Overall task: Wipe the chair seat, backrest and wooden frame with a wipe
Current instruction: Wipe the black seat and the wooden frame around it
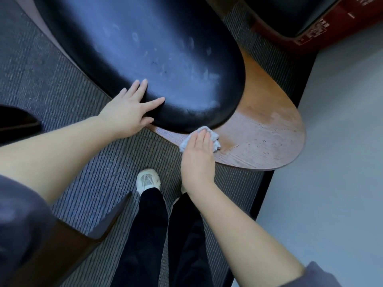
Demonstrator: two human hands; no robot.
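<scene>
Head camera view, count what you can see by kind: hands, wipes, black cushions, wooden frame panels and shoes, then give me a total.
Hands: 2, left hand flat on the cushion, right hand pressing the wipe
Wipes: 1, grey wipe
Black cushions: 1
Wooden frame panels: 1
Shoes: 1, white shoe
Total: 6

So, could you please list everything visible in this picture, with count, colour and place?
Seat cushion: one, black, smudged, top centre, on the wooden frame.
Wooden frame: one, brown, jutting out right of the cushion.
Wipe: one, pale grey, crumpled on the frame under the right hand.
Carpet: one, grey ribbed, left and centre.
Smooth floor: one, light grey, right.
Red object: one, top right, unclear.
Shoe: one, white, bottom centre.
Left hand: flat against the cushion edge.
Right hand: pressing the wipe.
</scene>
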